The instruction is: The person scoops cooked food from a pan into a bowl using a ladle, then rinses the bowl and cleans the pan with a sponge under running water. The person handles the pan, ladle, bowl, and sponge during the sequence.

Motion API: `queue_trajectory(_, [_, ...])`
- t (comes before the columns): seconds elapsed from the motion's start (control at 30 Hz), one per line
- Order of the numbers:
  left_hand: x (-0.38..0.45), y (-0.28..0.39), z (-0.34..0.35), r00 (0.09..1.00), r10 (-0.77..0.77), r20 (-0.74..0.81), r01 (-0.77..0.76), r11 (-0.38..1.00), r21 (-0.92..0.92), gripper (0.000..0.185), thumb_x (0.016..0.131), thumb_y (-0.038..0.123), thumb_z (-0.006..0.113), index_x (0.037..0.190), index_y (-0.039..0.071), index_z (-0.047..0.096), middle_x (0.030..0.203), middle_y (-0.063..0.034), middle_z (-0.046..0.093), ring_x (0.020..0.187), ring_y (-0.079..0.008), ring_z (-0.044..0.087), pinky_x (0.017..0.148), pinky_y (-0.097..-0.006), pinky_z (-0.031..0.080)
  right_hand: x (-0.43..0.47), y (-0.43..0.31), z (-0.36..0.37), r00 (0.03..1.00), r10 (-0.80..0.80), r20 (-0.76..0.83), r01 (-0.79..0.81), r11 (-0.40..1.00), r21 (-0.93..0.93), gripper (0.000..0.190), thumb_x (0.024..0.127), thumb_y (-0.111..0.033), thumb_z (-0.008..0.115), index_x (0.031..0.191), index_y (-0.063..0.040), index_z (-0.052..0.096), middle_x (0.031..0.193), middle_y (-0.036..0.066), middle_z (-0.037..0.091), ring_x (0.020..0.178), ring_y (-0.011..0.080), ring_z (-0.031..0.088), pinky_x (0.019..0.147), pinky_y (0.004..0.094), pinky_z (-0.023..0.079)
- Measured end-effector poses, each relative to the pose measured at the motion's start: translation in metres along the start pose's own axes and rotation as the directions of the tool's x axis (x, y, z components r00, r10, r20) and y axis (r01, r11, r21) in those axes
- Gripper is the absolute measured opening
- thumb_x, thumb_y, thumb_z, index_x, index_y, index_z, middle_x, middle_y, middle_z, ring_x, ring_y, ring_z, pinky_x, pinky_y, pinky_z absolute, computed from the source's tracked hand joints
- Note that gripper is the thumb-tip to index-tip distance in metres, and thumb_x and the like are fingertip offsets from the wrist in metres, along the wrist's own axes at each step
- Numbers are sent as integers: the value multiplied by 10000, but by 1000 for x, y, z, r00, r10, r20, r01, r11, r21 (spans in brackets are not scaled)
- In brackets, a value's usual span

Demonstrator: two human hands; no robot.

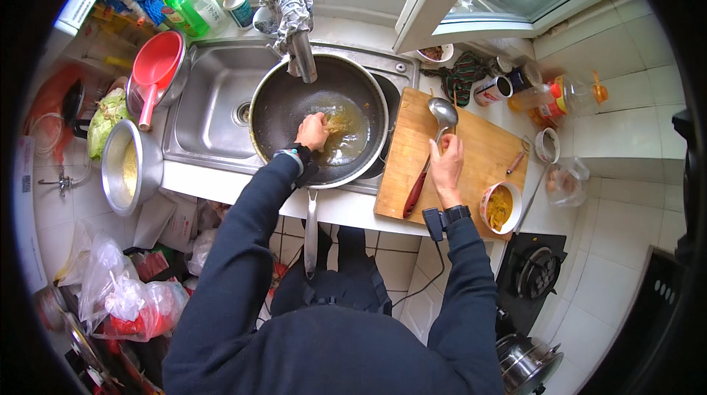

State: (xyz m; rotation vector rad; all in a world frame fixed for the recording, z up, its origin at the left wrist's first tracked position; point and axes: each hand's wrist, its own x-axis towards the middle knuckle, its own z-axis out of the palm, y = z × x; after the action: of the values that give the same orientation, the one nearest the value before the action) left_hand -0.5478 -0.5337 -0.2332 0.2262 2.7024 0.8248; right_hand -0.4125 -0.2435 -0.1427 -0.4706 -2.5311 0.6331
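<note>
A large dark wok [281, 91] rests over the right part of the double sink, under the foil-wrapped faucet [302, 55]. My left hand [313, 131] is inside it, fingers closed on a yellowish-brown scrubber [341, 123] in a shallow pool of water. On the wooden cutting board [403, 146] lies a metal ladle with a red-brown handle [415, 194]. My right hand [447, 160] hovers over or rests on the board just right of the ladle, beside chopsticks [455, 97]; its fingers are bent, and whether they grip anything is unclear.
A bowl of yellow food [499, 208] and a peeler [517, 158] sit on the board's right side. Left of the sink are a metal bowl [113, 165], a cabbage [108, 118] and a red dipper [158, 60]. An open window sash [420, 8] juts over the back right. The wok handle [311, 234] overhangs the counter edge.
</note>
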Motion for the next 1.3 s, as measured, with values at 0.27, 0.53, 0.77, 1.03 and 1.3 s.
queue_trajectory(0.27, [-33, 13, -49, 985, -51, -167, 19, 982, -186, 231, 737, 80, 643, 958, 60, 576, 954, -185, 563, 941, -357, 573, 821, -413, 474, 8, -99, 94, 897, -290, 333, 70, 838, 541, 37, 790, -8, 595, 822, 9, 603, 810, 160, 606, 756, 304, 610, 693, 366, 490])
queue_trajectory(0.53, [-47, -2, -48, 991, -38, -128, 5, 968, -252, 423, 721, 126, 719, 1118, 33, 604, 1033, -178, 606, 895, -305, 615, 808, -371, 497, -15, -130, 142, 708, -191, 680, -223, 853, 472, 429, 791, -76, 663, 1192, -37, 517, 1020, 167, 609, 836, 247, 662, 738, 341, 537])
queue_trajectory(0.77, [-91, 1, -53, 953, -272, -134, 142, 791, -595, 261, 800, -5, 619, 1061, 8, 617, 872, -116, 658, 669, -168, 631, 639, -287, 522, -16, -128, 181, 635, -399, 661, 311, 916, 254, 311, 747, -21, 611, 1052, 16, 560, 1023, 241, 549, 878, 434, 585, 797, 445, 495])
queue_trajectory(1.03, [-114, 1, -59, 926, -320, -202, 141, 787, -600, 327, 750, -54, 641, 1060, 47, 611, 992, -112, 606, 813, -167, 617, 705, -273, 496, 14, -119, 169, 670, -597, 442, 488, 802, 344, 75, 767, -6, 507, 819, 7, 559, 859, 202, 562, 813, 392, 583, 718, 437, 492])
queue_trajectory(1.3, [-132, -28, -50, 700, -396, -594, 115, 884, -454, 496, 822, -54, 557, 1277, 12, 369, 1080, -137, 393, 813, -168, 496, 745, -286, 458, 64, -79, 163, 575, -527, 626, 733, 672, -107, 119, 782, -71, 520, 827, -29, 621, 909, 114, 543, 889, 294, 548, 709, 413, 508])
